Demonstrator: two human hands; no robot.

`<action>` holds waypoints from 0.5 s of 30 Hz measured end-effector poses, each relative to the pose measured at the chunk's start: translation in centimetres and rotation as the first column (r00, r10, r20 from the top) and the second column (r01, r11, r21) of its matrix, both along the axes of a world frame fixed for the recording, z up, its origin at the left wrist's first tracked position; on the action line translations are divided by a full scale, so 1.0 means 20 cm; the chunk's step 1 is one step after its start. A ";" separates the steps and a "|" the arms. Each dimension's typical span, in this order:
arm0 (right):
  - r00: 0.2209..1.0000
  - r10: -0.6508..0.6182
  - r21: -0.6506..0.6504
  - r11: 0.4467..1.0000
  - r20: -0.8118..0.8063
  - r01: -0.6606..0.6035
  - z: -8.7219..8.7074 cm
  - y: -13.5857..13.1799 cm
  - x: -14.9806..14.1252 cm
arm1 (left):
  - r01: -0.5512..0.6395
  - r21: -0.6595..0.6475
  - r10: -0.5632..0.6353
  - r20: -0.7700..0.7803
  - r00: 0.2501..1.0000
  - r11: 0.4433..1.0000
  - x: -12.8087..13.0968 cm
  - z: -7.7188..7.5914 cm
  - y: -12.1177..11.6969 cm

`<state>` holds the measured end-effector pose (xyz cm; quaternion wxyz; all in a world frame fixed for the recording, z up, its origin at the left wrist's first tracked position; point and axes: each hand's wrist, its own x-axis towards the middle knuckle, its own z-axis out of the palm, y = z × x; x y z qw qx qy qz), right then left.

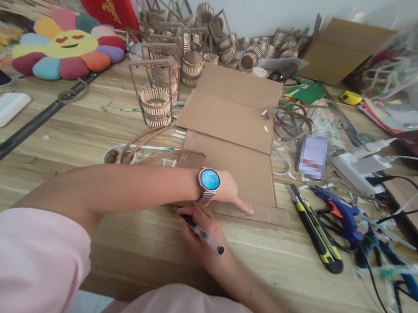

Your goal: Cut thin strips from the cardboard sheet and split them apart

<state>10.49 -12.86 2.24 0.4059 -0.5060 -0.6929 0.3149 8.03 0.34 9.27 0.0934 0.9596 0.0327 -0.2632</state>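
My left hand (230,189), with a round watch (209,179) on the wrist, reaches across the front of a cardboard sheet (230,167). One finger stretches out to the right onto a narrow cardboard strip (268,215) along the sheet's near edge; the other fingers are mostly hidden. Below the left wrist, my right hand (203,230) grips a clear-barrelled pen (204,236). The pen's tip end points left, close to the near cardboard edge; whether it touches the cardboard I cannot tell. A second cardboard panel (230,113) lies at the sheet's far side.
Small slatted buckets (156,107) stand behind to the left, with several more along the wall. A yellow-black utility knife (317,230), a blue glue gun (340,212) and a power strip (363,171) with cables lie right. A flower cushion (69,48) sits far left.
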 end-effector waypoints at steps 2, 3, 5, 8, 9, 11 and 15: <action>1.000 -0.004 0.001 1.000 0.001 0.004 0.00 0.00 -0.01 | 0.009 0.005 -0.009 -0.007 1.000 1.000 0.00 0.00 0.00; 1.000 -0.007 0.002 1.000 0.001 0.007 0.00 0.01 -0.01 | 0.012 0.008 -0.012 -0.009 1.000 1.000 0.00 0.00 0.00; 1.000 -0.009 0.001 1.000 0.001 0.009 0.00 0.01 -0.02 | 0.012 0.017 -0.012 -0.006 1.000 1.000 -0.01 -0.01 0.00; 1.000 -0.019 -0.017 1.000 -0.006 0.019 -0.01 0.02 -0.03 | 0.002 0.023 -0.002 -0.002 1.000 1.000 -0.01 -0.01 0.00; 1.000 -0.020 -0.027 0.999 -0.008 0.020 -0.01 0.02 -0.03 | 0.000 0.024 0.001 -0.006 1.000 1.000 -0.01 -0.01 0.00; 1.000 -0.005 -0.042 0.999 -0.010 0.005 -0.02 0.02 -0.03 | -0.002 0.025 0.003 -0.022 1.000 1.000 0.00 0.00 0.00; 0.999 0.047 -0.031 0.998 -0.001 -0.047 -0.04 0.02 -0.04 | 0.016 0.056 -0.012 -0.067 0.998 0.998 0.01 0.02 0.00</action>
